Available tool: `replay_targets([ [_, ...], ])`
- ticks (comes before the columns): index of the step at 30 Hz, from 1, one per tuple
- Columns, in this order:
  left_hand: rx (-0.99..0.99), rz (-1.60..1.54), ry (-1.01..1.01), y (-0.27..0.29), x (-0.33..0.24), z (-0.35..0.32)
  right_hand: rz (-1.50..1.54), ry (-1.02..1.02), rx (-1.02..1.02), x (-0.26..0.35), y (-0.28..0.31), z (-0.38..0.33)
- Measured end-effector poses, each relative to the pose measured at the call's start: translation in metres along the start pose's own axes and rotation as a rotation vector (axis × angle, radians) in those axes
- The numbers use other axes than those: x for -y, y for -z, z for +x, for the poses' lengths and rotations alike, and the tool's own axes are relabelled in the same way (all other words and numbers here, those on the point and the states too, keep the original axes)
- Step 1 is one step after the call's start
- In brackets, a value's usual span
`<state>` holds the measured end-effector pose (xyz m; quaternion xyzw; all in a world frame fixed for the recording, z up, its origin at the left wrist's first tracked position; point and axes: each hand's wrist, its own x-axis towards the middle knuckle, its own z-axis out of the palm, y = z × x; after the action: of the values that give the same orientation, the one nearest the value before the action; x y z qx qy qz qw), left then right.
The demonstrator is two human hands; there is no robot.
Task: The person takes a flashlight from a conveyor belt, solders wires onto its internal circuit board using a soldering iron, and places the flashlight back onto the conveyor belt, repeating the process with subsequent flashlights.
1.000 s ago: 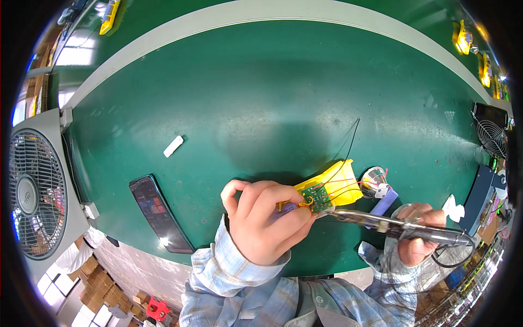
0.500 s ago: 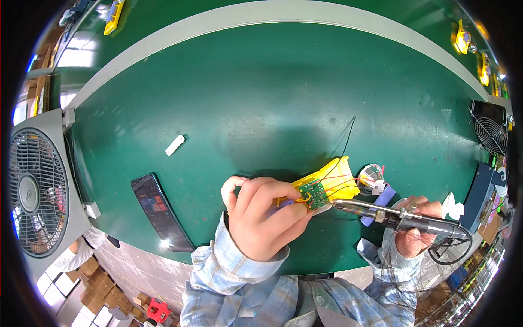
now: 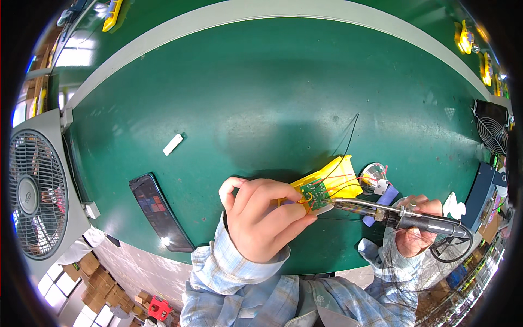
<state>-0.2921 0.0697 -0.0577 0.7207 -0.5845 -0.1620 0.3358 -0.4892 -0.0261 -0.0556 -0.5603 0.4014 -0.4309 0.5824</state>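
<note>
My left hand (image 3: 267, 218) is closed at the edge of a small green circuit board (image 3: 316, 191), its fingertips gripping the board beside thin yellow wires. Beneath and behind the board lies a yellow plastic housing (image 3: 346, 171), with red and black wires running across it. A soldering iron (image 3: 419, 220) is in my closed right hand (image 3: 417, 234), its metal tip pointing left at the board's right edge. Whether the tip touches the board is too small to tell. Just right of the housing sit a round silver lamp reflector (image 3: 373, 173) and a purple cylindrical cell (image 3: 381, 204).
A phone (image 3: 158, 210) and a small white stick-shaped piece (image 3: 172, 144) lie on the green table (image 3: 245, 71) to the left. A grey fan (image 3: 35, 191) stands at the left edge. At the right are a black fan unit (image 3: 490, 128) and a dark blue box (image 3: 478, 196).
Both hands, the board and the iron hold nearly the same places. The whole view has shifted very slightly.
</note>
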Motion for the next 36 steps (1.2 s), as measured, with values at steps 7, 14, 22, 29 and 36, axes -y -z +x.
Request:
replay_targets([
  [7,-0.052,0.174,-0.28,0.028,-0.006,-0.025,0.037,0.031,-0.026,0.0,0.007,-0.001],
  [14,0.076,0.448,-0.478,0.018,0.005,-0.058,0.045,0.005,0.02,0.007,0.008,0.002],
  [22,0.017,0.021,-0.161,0.024,-0.006,-0.023,0.156,-0.074,-0.038,0.012,0.005,0.006],
  [29,-0.067,-0.006,-0.136,0.009,-0.011,-0.007,0.017,-0.037,0.016,0.011,0.009,0.007],
  [36,-0.095,0.087,-0.059,-0.003,-0.012,0.002,0.02,-0.073,0.004,0.007,0.006,0.003],
])
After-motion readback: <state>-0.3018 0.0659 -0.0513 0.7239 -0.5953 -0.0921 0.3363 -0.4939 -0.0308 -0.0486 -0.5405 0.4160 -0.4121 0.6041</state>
